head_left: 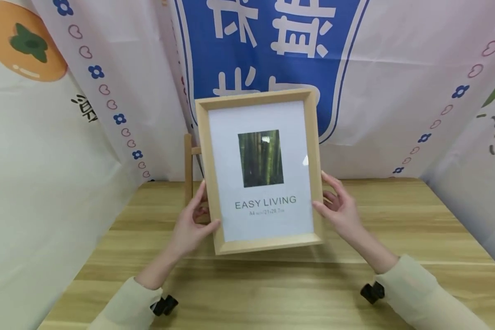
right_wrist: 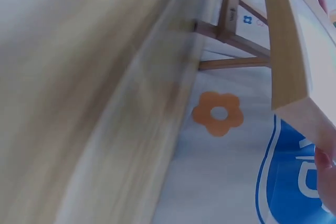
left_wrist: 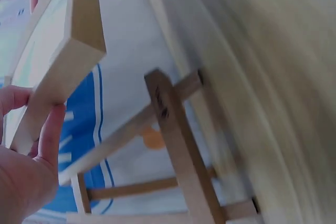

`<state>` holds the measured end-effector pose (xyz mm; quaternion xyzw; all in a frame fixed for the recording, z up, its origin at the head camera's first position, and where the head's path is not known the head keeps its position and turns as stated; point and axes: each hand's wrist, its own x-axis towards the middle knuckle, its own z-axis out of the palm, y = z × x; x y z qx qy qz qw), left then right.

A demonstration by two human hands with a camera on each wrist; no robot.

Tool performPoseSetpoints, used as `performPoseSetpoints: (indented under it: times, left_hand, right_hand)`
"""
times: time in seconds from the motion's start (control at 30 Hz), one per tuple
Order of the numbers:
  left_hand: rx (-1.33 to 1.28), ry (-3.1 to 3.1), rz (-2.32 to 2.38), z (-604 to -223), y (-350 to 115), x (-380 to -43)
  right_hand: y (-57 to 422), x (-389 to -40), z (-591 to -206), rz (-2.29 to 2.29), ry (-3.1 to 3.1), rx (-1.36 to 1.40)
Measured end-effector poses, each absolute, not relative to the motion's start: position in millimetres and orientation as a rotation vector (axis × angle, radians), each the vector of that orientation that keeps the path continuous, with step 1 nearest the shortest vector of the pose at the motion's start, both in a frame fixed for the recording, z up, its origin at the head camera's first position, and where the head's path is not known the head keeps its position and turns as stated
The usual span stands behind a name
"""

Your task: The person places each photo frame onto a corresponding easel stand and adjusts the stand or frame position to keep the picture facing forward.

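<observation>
Both hands hold a light wooden picture frame [head_left: 261,247] upright, tilted slightly, above the table. Its front shows a white sheet with a bamboo picture and the words EASY LIVING. My left hand [head_left: 191,227] grips the left side, thumb on the front and fingers behind, as the left wrist view also shows. On the opposite side my right hand [head_left: 340,208] grips the edge the same way. Behind the picture frame stands a small wooden easel [left_wrist: 181,150], mostly hidden in the head view. Both wrist views show the frame's bottom edge raised off the tabletop.
The wood-grain table [head_left: 264,293] reaches back to a printed cloth [head_left: 379,105] with a blue panel. White cloth walls [head_left: 45,174] rise on both sides. Small black devices [head_left: 165,305] sit at the wrists by the pale sleeves.
</observation>
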<state>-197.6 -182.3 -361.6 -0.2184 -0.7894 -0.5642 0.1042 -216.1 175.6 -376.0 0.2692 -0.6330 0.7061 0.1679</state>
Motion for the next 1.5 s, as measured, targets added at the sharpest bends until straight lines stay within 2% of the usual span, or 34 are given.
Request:
performPoseSetpoints:
  times: [0.2, 0.6, 0.9, 1.27, 1.5]
  left_hand:
    - [-0.585, -2.301, -1.634, -348, -203, -208]
    - [-0.664, -2.196, -1.496, -329, -250, -247]
    - [-0.454, -2.270, -1.445, -323, -278, -264]
    - [-0.365, -2.330, -1.412, -342, -301, -279]
    - [-0.349, -2.358, -1.398, -352, -302, -281]
  right_hand:
    - [146, -240, -362, 2.027, -1.751, 0.770]
    - [93, -281, -345, 2.015, -1.671, 0.764]
    - [47, -304, -344, 1.997, -1.714, 0.732]
    - [16, -315, -365, 1.915, -1.789, 0.631]
    - [12, -299, -362, 1.919, -1.811, 0.599]
